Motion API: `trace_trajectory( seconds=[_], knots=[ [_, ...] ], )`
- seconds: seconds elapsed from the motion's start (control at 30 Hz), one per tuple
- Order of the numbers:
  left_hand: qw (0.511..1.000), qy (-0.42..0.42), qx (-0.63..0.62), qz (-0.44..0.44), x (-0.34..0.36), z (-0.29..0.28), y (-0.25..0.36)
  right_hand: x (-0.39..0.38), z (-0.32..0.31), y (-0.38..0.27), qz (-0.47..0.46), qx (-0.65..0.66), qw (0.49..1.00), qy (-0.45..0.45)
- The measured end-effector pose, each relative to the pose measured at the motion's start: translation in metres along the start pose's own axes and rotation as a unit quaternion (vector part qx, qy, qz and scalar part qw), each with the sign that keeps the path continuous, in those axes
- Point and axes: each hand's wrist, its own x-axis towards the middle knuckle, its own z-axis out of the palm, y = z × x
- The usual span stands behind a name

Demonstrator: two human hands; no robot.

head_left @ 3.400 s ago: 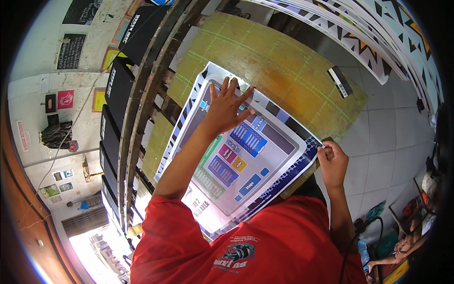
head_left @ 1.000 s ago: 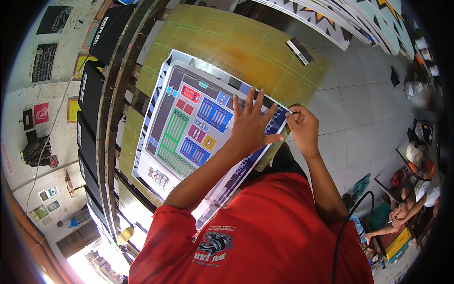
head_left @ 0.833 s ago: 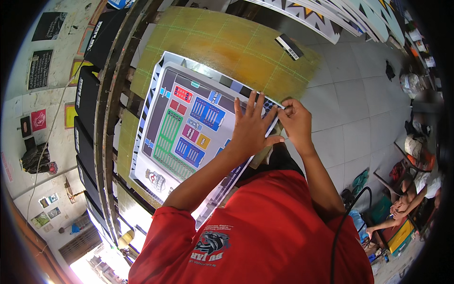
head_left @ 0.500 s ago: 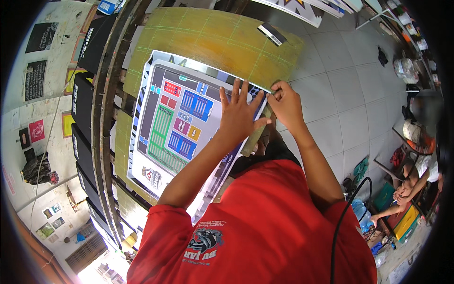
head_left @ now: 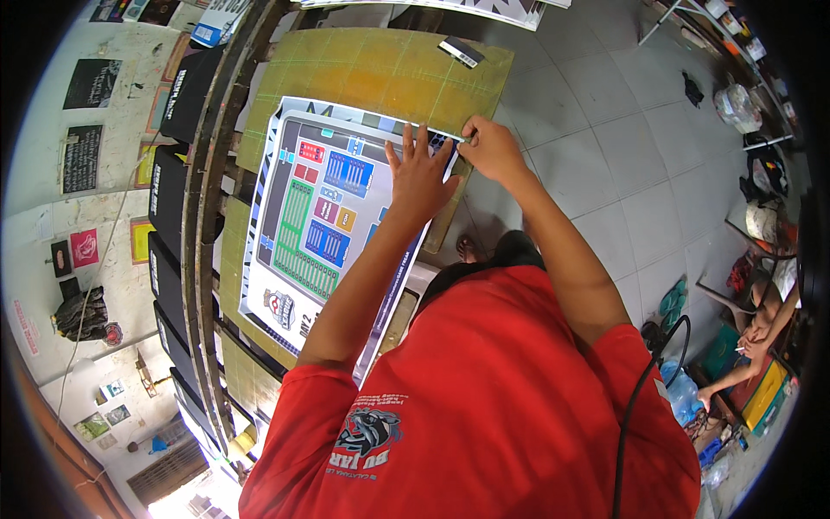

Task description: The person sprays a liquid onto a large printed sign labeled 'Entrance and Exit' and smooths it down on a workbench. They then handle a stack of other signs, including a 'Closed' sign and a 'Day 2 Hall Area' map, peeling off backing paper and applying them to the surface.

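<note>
Sheet: printed sheet lies on the green desk, centre-left of frame.
Left hand: fingers spread flat on it.
Right hand: fingers pinched on the sheet's upper-right corner — I judge a hard tug could crease or skew it.

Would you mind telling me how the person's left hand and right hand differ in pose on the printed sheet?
The left hand lies flat on the printed sheet, fingers spread, palm down; the right hand is curled, fingers bunched at the sheet's far corner, seemingly pinching its edge. The left hand rests well inside the sheet, while the right hand sits at its border, over the green cutting mat. Both are bare and touch the same sheet.
</note>
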Motion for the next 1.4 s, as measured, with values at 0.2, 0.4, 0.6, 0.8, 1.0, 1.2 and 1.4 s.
trace_trajectory(
  seconds=[0.2,0.4,0.6,0.8,1.0,1.2,1.4],
  knots=[
    [0.999,0.006,0.013,-0.047,-0.006,0.007,0.009,0.001,-0.01,0.012,-0.018,0.049,0.998,-0.016],
    [0.993,0.002,-0.004,-0.121,-0.009,0.002,0.03,0.039,-0.066,0.009,-0.044,0.018,0.998,0.046],
    [0.983,0.011,-0.035,-0.177,-0.009,0.005,0.039,0.15,-0.065,-0.006,-0.208,-0.223,0.947,0.104],
    [0.981,0.017,-0.072,-0.181,-0.008,0.007,0.039,0.192,-0.053,0.008,-0.132,-0.309,0.942,-0.014],
    [0.946,0.112,-0.212,-0.219,-0.047,-0.028,0.033,0.188,-0.057,-0.004,-0.256,-0.251,0.933,0.02],
    [0.827,0.213,-0.219,-0.472,-0.158,-0.006,0.004,0.213,0.001,-0.099,-0.317,-0.118,0.935,-0.109],
    [0.694,0.186,-0.095,-0.689,-0.254,0.002,-0.019,0.295,0.173,-0.2,-0.435,-0.059,0.855,-0.277]
  ],
)
